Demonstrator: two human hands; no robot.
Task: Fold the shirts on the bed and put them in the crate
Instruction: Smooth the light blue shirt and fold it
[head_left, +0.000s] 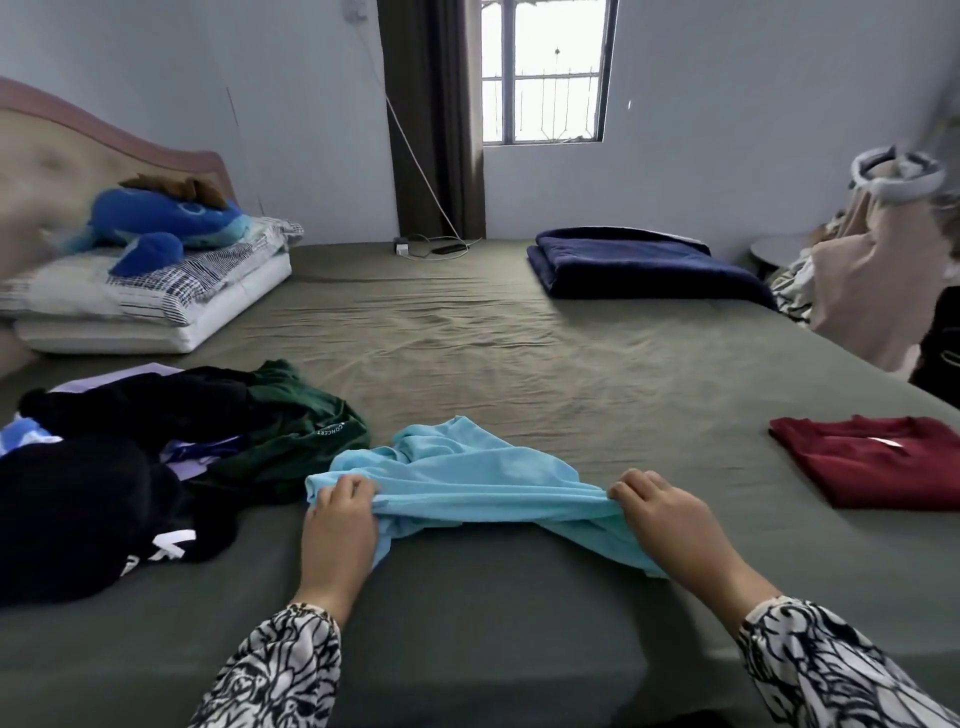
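a: where's the light blue shirt (457, 467)?

b: near the front edge of the bed (467, 338), bunched, its gathered edge running nine to three o'clock between both hands.

a: and the grips?

b: left hand (340, 525) pinches the nine o'clock end, right hand (670, 519) pinches the three o'clock end, fingers curled over the cloth. the body of it lies at twelve o'clock from both, equally near.

a: the rest?

b: dark pile (156, 447) at nine o'clock, folded red shirt (878, 460) at three. no crate in view.

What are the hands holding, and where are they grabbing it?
Both hands, left and right, grip the light blue shirt along its near edge, one at each end.
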